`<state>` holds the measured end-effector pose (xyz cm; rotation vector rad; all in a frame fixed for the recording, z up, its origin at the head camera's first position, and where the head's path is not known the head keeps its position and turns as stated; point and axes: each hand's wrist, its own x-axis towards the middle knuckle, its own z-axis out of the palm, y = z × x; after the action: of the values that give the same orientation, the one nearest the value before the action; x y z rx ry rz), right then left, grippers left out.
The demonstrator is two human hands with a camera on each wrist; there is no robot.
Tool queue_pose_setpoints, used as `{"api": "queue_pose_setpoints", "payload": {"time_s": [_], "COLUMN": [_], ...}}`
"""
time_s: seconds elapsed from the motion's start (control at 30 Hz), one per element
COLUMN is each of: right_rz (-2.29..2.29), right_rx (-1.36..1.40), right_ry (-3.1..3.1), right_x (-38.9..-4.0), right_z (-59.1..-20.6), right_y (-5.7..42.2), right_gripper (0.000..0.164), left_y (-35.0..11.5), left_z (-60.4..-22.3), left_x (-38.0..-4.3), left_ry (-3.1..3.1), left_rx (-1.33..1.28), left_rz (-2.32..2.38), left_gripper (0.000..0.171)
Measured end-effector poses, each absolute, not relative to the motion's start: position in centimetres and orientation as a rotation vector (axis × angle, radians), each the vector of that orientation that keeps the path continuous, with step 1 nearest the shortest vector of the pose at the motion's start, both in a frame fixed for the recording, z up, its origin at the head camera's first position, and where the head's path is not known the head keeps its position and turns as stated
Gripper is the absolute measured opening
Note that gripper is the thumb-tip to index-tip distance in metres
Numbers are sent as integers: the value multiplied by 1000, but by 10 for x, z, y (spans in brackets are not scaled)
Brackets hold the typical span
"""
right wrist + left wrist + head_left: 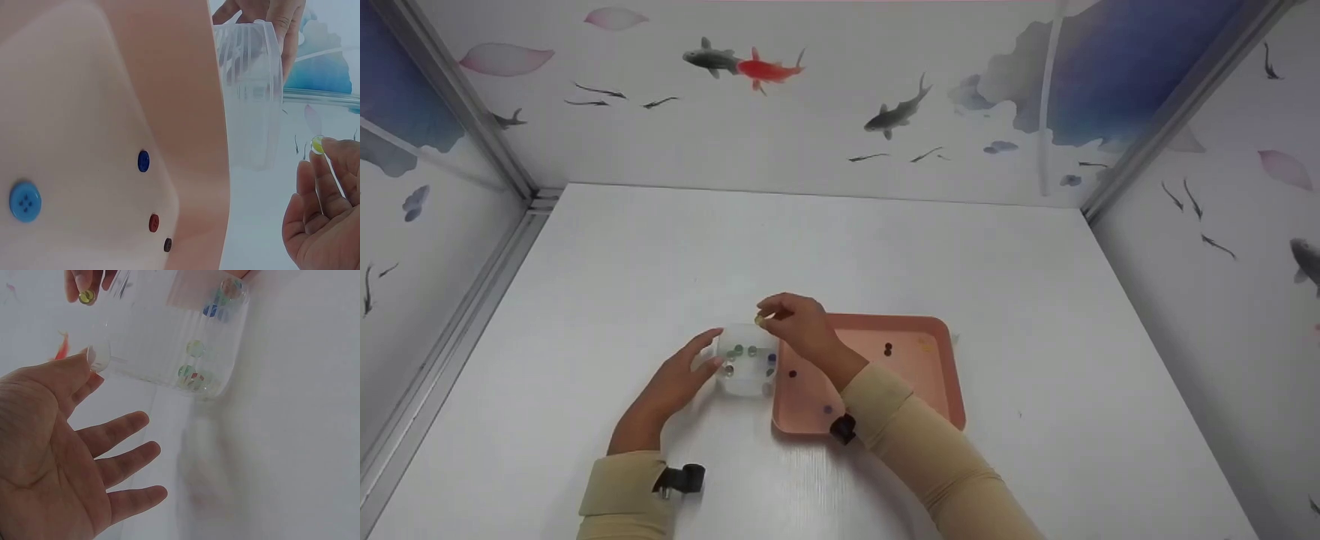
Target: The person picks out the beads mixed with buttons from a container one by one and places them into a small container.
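A clear plastic box (pixel 748 379) stands on the white table with several glass marbles (pixel 196 347) inside, green, blue and other colours. At its left side, my left hand (pixel 676 382) holds the rim between thumb and index finger; the other fingers are spread apart in the left wrist view. My right hand (pixel 808 334) pinches a yellow marble (pixel 317 144) between thumb and fingertip, above the box's far right corner. Right of the box lies a pink tray (pixel 952 375) with several buttons, including a light blue button (pixel 25 201), partly hidden by my right arm.
White panels printed with fish and petals (pixel 765 71) enclose the table (pixel 1035 300) at the back and sides. The tray's left edge stands close beside the box. A dark blue button (pixel 143 161) and a red button (pixel 154 223) lie near the tray's wall.
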<state>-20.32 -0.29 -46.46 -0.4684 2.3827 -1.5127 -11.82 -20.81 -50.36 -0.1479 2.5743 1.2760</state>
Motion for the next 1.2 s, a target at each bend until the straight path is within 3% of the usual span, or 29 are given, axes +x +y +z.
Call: {"api": "queue_pose_setpoints", "payload": {"time_s": [0.4,1.2], "right_rz": [-1411,-1206], "right_rx": [-649,-739], "right_ry": [2449,2431], "right_x": [-197,-197], "right_z": [-468,-464], "right_y": [-3,-8], "right_gripper": [21,23], "left_y": [-209,-210], "left_z": [-507,-506], "left_x": [-120,-118], "left_ry": [2575,2591], "left_rx": [-157,-109], "left_rz": [1272,1278], "left_gripper": [55,55]}}
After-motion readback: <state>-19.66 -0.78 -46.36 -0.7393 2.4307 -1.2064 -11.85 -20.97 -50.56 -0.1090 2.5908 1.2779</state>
